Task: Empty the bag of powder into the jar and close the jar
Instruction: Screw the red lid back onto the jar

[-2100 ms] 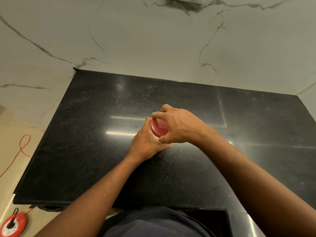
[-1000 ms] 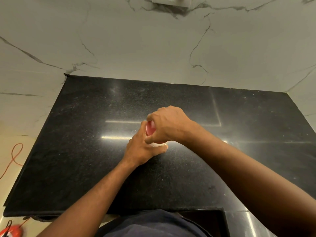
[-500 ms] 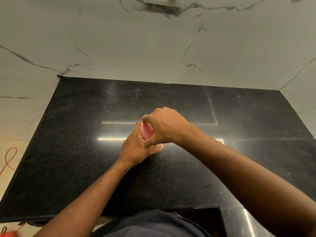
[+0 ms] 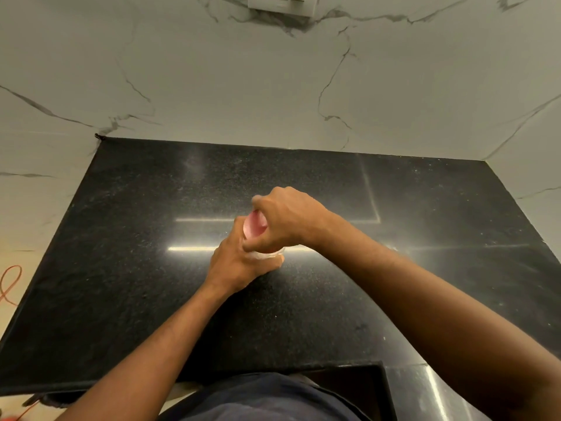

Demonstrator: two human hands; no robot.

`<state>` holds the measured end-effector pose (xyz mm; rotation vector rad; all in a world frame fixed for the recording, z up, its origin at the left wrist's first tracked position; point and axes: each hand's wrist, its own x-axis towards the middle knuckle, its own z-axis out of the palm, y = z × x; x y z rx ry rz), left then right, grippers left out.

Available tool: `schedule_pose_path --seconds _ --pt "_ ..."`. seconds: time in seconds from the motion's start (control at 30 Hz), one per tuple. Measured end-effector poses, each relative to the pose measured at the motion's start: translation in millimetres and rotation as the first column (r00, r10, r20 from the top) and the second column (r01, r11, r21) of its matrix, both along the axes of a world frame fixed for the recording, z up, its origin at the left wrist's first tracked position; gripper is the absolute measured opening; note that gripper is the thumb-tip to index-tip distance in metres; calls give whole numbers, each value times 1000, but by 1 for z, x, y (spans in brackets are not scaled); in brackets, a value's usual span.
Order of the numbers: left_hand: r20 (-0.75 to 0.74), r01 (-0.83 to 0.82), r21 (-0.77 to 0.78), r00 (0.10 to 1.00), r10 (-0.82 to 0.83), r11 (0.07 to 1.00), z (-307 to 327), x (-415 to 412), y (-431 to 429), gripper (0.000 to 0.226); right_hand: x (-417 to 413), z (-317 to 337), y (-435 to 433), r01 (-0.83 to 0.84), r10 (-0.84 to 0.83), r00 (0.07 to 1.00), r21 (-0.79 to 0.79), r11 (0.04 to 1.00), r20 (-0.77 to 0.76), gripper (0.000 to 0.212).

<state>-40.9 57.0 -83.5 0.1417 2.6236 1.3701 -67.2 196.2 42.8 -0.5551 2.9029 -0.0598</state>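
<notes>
A small clear jar [image 4: 267, 254] stands on the black stone counter [image 4: 127, 268], near its middle. My left hand [image 4: 235, 262] wraps around the jar's body from the left and hides most of it. On top sits a red lid [image 4: 254, 228], and my right hand [image 4: 288, 220] is closed over it from the right, fingers curled around its rim. Only a slice of the lid shows between the two hands. No bag of powder is in view.
A marble wall [image 4: 273, 86] rises behind the counter, with a switch plate [image 4: 282, 4] at the top. The counter's left edge drops to a floor with an orange cable [image 4: 9, 284]. A dark recess [image 4: 349, 387] lies at the near edge.
My right hand has turned on the lid, its fingers closing further over it. Both hands and the jar stay at the same spot while the camera tilts up and shifts slightly.
</notes>
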Motion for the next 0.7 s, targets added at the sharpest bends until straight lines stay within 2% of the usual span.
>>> schedule_pose_path --seconds 0.07,0.13,0.2,0.23,0.3,0.33,0.43,0.5,0.57,0.6,0.63,0.67,0.7 --pt "-9 1 -12 1000 -1 1000 0 0 0 83 2 -6 -6 148 -144 988 67 987 -58 75" --pt "-28 15 -24 999 -15 1000 0 0 0 84 3 -8 -7 176 -152 980 196 965 -128 81" --pt "-20 3 -16 1000 -4 1000 0 -1 -1 91 4 -6 -3 62 -43 994 187 980 -105 70" --pt "-23 5 -20 1000 -5 1000 0 -1 -1 95 5 -4 2 -49 51 999 112 993 -15 60" --pt "-37 8 -38 999 -9 999 -1 -1 -1 98 8 4 10 -225 219 963 22 974 156 79" --pt "-38 -1 -37 999 -1 999 -1 0 0 97 9 7 11 -249 241 957 36 968 161 81" --pt "-13 -19 -27 1000 19 999 -1 0 1 93 10 10 0 -83 90 995 139 987 -44 44" --pt "-8 -12 -39 1000 11 999 0 0 1 89 6 8 -12 67 -34 989 228 971 -143 64" --pt "-11 -11 -52 1000 11 999 0 0 1 87 -1 5 -15 111 -57 978 273 955 -200 71" --pt "-5 -16 -40 1000 15 999 0 0 0 89 -3 6 -14 78 -39 987 248 966 -158 66" --pt "3 -13 -25 1000 13 1000 0 1 0 93 -5 8 -9 12 -3 999 189 982 -47 56" --pt "5 -5 -19 1000 5 1000 0 1 0 98 -7 12 -6 -76 64 993 128 989 100 60" --pt "-4 1 -23 1000 -1 1000 0 2 0 101 -7 16 -2 -171 152 966 79 982 209 74"
